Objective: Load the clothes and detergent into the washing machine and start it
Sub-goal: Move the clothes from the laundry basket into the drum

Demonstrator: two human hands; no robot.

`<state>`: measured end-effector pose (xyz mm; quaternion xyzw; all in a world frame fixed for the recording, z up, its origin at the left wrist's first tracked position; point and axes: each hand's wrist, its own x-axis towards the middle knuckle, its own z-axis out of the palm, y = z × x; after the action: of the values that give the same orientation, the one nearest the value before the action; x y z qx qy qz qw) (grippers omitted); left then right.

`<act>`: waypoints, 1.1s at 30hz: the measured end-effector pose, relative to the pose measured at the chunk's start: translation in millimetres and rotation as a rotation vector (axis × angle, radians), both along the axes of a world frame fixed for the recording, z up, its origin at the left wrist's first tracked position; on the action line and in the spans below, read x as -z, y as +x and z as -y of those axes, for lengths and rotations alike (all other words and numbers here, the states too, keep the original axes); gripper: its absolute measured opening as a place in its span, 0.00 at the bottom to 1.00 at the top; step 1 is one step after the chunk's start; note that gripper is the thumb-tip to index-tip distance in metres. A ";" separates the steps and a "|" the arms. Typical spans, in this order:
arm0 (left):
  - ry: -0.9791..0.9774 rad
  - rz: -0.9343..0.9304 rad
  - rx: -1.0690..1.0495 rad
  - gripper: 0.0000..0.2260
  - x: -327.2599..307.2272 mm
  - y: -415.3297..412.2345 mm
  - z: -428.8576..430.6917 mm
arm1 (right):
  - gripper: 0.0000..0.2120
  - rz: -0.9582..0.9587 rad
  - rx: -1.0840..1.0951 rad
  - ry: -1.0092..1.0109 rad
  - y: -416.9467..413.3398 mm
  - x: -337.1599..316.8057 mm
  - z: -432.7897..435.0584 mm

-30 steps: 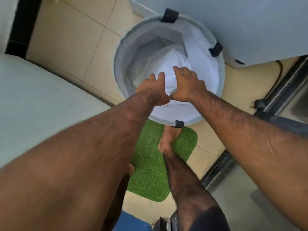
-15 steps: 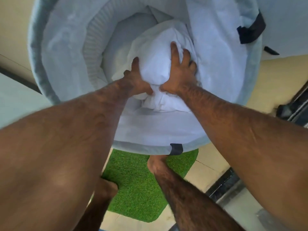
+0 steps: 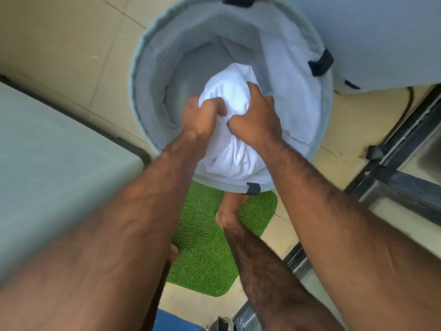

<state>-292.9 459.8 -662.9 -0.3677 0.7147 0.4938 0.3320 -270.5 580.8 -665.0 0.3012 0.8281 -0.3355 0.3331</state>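
Clothes: white bundle (image 3: pixel 235 156) inside laundry basket (image 3: pixel 139 96), bunched toward its near wall.
Left hand (image 3: pixel 202 118): fingers curled into the bundle's top, left side.
Right hand (image 3: pixel 256 123): same grip, right side (fists almost touching).
Axis: bundle trails below both fists, equally near; likely lift is straight up past the rim.

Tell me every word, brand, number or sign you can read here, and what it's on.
None: no readable text shows in this view.
The basket is plain grey, with unmarked dark tabs.
The cloth, gripped by the left hand and right hand, is plain white.
The mat carries no label.
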 end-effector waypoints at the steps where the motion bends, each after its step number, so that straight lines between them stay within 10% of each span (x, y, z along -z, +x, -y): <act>1: -0.008 -0.021 0.002 0.09 -22.3 1.6 2.4 | 0.41 0.002 -0.008 -0.002 -1.6 -25.1 2.3; 6: 0.012 -0.132 -0.004 0.26 -151.7 2.3 12.0 | 0.41 -0.049 -0.039 0.027 -11.0 -161.8 5.5; 20: 0.199 -0.443 -0.210 0.18 -520.9 31.4 70.4 | 0.39 -0.288 -0.260 0.179 -5.5 -562.0 65.4; 33: 0.140 -0.813 -0.386 0.21 -717.6 91.2 259.5 | 0.40 -0.665 -0.616 0.142 26.4 -769.6 247.5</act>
<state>-201.7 200.3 54.8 -0.2472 0.6702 0.6981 -0.0494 -244.1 333.2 104.6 -0.0611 0.9619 -0.2418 0.1121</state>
